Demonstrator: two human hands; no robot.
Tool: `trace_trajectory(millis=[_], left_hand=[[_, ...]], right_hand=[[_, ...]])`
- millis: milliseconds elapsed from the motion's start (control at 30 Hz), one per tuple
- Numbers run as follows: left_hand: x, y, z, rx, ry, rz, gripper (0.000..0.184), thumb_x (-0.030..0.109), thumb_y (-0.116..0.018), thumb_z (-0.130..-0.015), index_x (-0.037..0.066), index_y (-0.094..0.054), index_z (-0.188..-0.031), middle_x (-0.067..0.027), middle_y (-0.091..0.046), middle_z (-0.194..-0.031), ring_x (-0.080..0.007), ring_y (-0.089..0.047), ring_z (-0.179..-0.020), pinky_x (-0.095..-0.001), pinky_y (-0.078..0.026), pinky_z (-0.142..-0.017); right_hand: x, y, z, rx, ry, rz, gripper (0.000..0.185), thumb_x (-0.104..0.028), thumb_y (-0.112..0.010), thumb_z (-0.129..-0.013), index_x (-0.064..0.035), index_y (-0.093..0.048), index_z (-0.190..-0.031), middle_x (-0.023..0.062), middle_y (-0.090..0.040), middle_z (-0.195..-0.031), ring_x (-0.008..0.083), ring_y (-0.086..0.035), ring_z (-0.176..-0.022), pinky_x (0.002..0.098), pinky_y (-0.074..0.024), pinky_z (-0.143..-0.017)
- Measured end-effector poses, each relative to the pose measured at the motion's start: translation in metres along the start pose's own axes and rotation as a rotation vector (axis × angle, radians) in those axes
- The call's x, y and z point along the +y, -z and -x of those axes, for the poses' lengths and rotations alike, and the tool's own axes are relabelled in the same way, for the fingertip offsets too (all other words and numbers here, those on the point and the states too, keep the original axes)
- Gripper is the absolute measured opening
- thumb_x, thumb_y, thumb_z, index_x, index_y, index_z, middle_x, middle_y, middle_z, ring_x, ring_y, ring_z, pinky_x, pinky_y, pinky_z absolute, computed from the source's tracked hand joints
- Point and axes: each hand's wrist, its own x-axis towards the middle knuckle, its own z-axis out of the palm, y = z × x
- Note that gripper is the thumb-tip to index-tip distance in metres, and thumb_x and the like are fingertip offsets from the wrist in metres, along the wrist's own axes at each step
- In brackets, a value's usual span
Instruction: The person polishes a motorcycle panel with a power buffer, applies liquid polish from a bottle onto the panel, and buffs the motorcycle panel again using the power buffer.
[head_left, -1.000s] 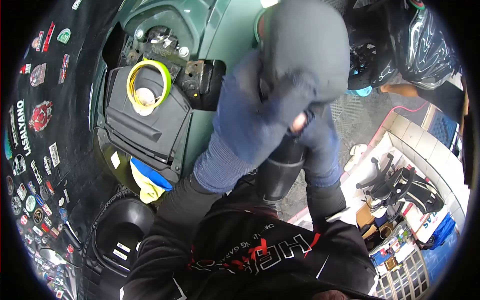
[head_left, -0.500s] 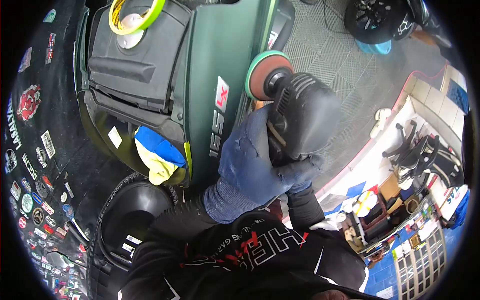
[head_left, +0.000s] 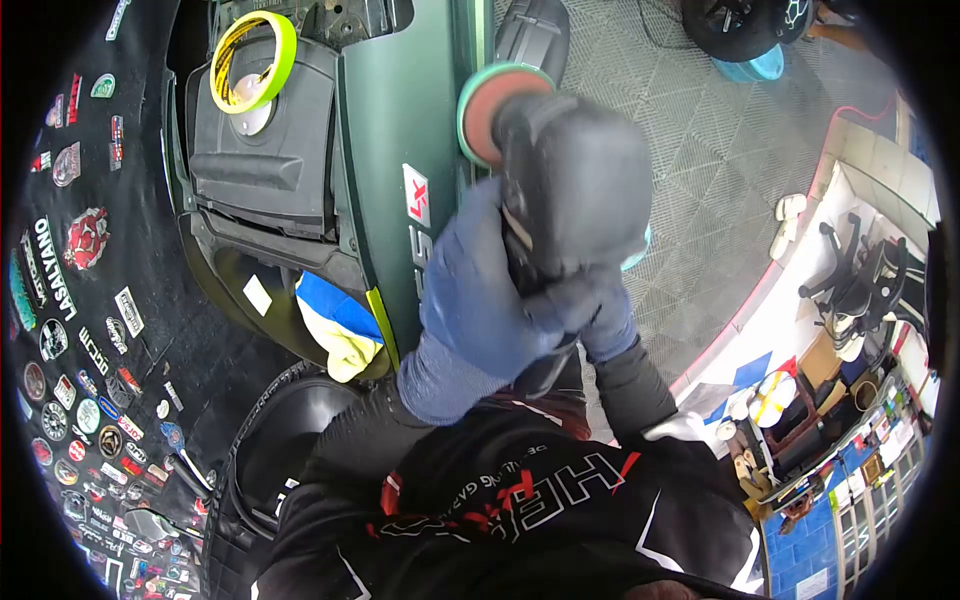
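A black power polisher, blurred by motion, is gripped in both my gloved hands. Its round pad, reddish with a green rim, meets the edge of the dark green scooter panel. My left hand, in a blue glove, is wrapped round the tool's near side. Partly hidden behind the tool's rear end, my right hand is closed on its handle. A roll of yellow-green tape rests on the scooter's black plastic cover. Below it hangs a blue and yellow cloth.
On the left is a black surface covered in stickers. A black seat bucket lies below the scooter. At the upper right are a wheel and a blue basin. Shelving with supplies stands at the lower right.
The pad and polisher have shifted up and left in view since half a second ago, with both hands still on the tool. The view has also moved, bringing the tape roll fully into sight.
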Motion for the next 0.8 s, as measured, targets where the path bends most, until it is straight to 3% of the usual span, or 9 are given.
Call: trace_trajectory(millis=[167,233,300,433,500,600,800], left_hand=[[0.006,-0.001,-0.016,0.056,-0.051,-0.002,0.060,0.031,-0.079,-0.081,-0.003,-0.052,-0.123,-0.0182,-0.066,-0.109,-0.0262,-0.068,-0.097,-0.0400,-0.054,-0.084],[-0.005,-0.003,0.002,0.025,-0.050,-0.071,0.066,0.036,-0.081,-0.081,-0.004,-0.051,-0.125,-0.0194,-0.066,-0.110,-0.0273,-0.068,-0.098,-0.0405,-0.054,-0.086],[-0.015,-0.005,0.025,-0.010,-0.009,-0.122,0.076,0.042,-0.083,-0.080,-0.004,-0.048,-0.129,-0.0210,-0.065,-0.112,-0.0298,-0.069,-0.102,-0.0413,-0.054,-0.088],[-0.034,-0.011,0.071,-0.127,0.141,-0.112,0.087,0.046,-0.084,-0.078,-0.005,-0.044,-0.135,-0.0229,-0.063,-0.120,-0.0332,-0.068,-0.108,-0.0429,-0.054,-0.091],[-0.047,-0.015,0.086,-0.085,0.096,-0.159,0.096,0.055,-0.087,-0.071,-0.003,-0.045,-0.136,-0.0223,-0.064,-0.111,-0.0419,-0.068,-0.097,-0.0482,-0.055,-0.081],[-0.041,-0.011,0.082,-0.129,0.123,-0.203,0.090,0.048,-0.085,-0.076,-0.004,-0.044,-0.136,-0.0218,-0.063,-0.121,-0.0343,-0.068,-0.107,-0.0440,-0.054,-0.092],[-0.016,-0.002,0.013,-0.031,-0.046,-0.134,0.072,0.035,-0.081,-0.080,-0.003,-0.048,-0.131,-0.0196,-0.064,-0.116,-0.0291,-0.068,-0.102,-0.0418,-0.055,-0.087]], right_hand=[[-0.040,0.009,-0.040,-0.097,-0.358,-0.188,0.069,-0.038,-0.088,-0.074,0.0045,-0.067,-0.123,0.0101,-0.072,-0.116,0.0168,-0.067,-0.107,0.0334,-0.0533,-0.096],[-0.016,0.012,-0.022,-0.107,-0.274,-0.191,0.065,-0.036,-0.088,-0.075,0.0013,-0.067,-0.124,0.0099,-0.072,-0.119,0.0197,-0.067,-0.110,0.0364,-0.0542,-0.097],[-0.013,0.000,0.004,0.040,-0.081,0.052,0.063,-0.035,-0.089,-0.076,-0.0001,-0.068,-0.124,0.0109,-0.072,-0.120,0.0209,-0.067,-0.111,0.0367,-0.0532,-0.099],[0.015,-0.012,0.056,-0.063,-0.197,-0.118,0.064,-0.036,-0.089,-0.076,-0.0001,-0.068,-0.124,0.0112,-0.071,-0.121,0.0214,-0.066,-0.112,0.0370,-0.0526,-0.100],[0.020,-0.016,0.069,-0.111,-0.252,-0.177,0.064,-0.036,-0.089,-0.076,-0.0001,-0.068,-0.124,0.0113,-0.071,-0.121,0.0216,-0.066,-0.112,0.0372,-0.0523,-0.101],[0.014,-0.014,0.060,-0.147,-0.206,-0.139,0.065,-0.037,-0.089,-0.075,-0.0001,-0.068,-0.124,0.0115,-0.071,-0.122,0.0220,-0.066,-0.113,0.0374,-0.0519,-0.101],[-0.004,0.013,-0.021,-0.238,0.189,0.126,0.066,-0.038,-0.089,-0.075,-0.0001,-0.068,-0.125,0.0119,-0.070,-0.124,0.0227,-0.066,-0.114,0.0379,-0.0511,-0.103]])
